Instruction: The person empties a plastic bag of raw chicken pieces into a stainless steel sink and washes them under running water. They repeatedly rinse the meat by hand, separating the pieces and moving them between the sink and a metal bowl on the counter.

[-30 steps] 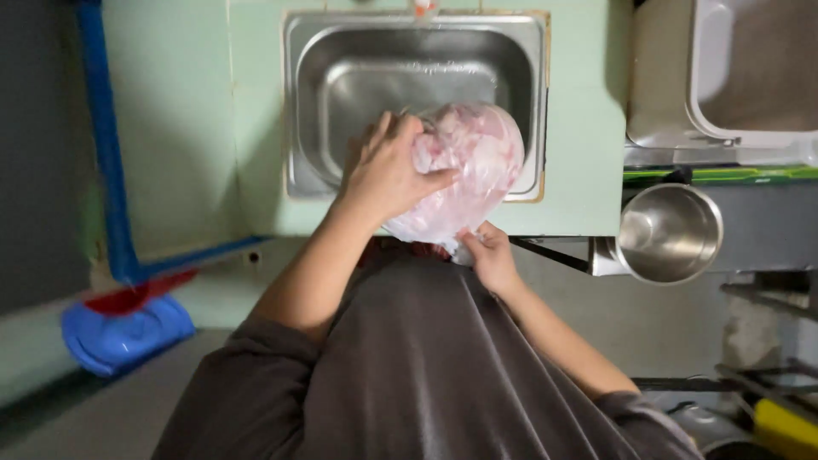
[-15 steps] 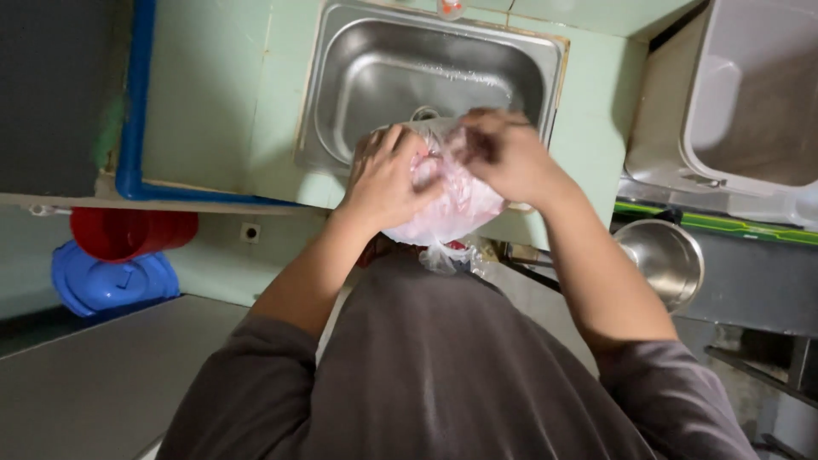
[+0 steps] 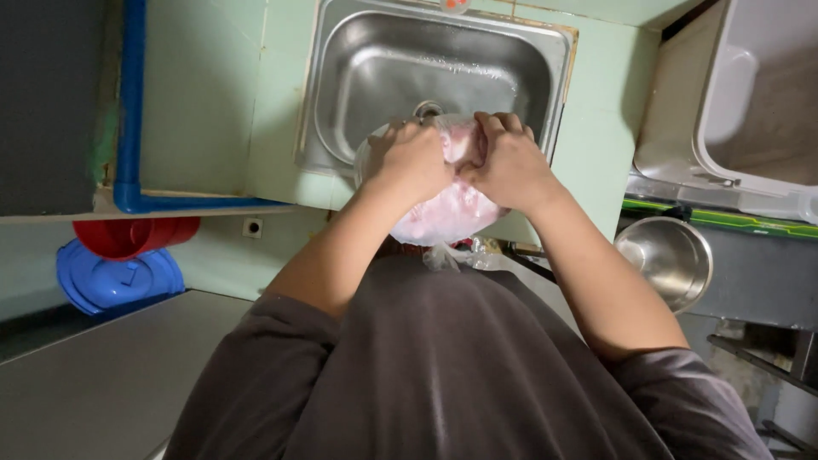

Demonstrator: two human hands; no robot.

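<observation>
A clear plastic bag of pale pink raw meat point(image 3: 447, 213) is held over the near rim of a steel sink point(image 3: 366, 77). My left hand point(image 3: 413, 158) grips the bag's top on the left side. Pressed close beside it, my right hand point(image 3: 509, 160) clutches the same top edge. Both sets of fingers are curled into the plastic. The bag's loose tail point(image 3: 452, 254) hangs down against my dark shirt.
Pale green tiled counter point(image 3: 213, 102) surrounds the sink, with a blue pipe point(image 3: 132, 102) along its left edge. A red basin point(image 3: 132, 234) and blue lid point(image 3: 115, 281) sit low on the left. A steel bowl point(image 3: 669, 260) and a white tub point(image 3: 758, 94) stand at right.
My right hand came up from under the bag and now grips its top next to my left hand. The view has shifted toward the sink.
</observation>
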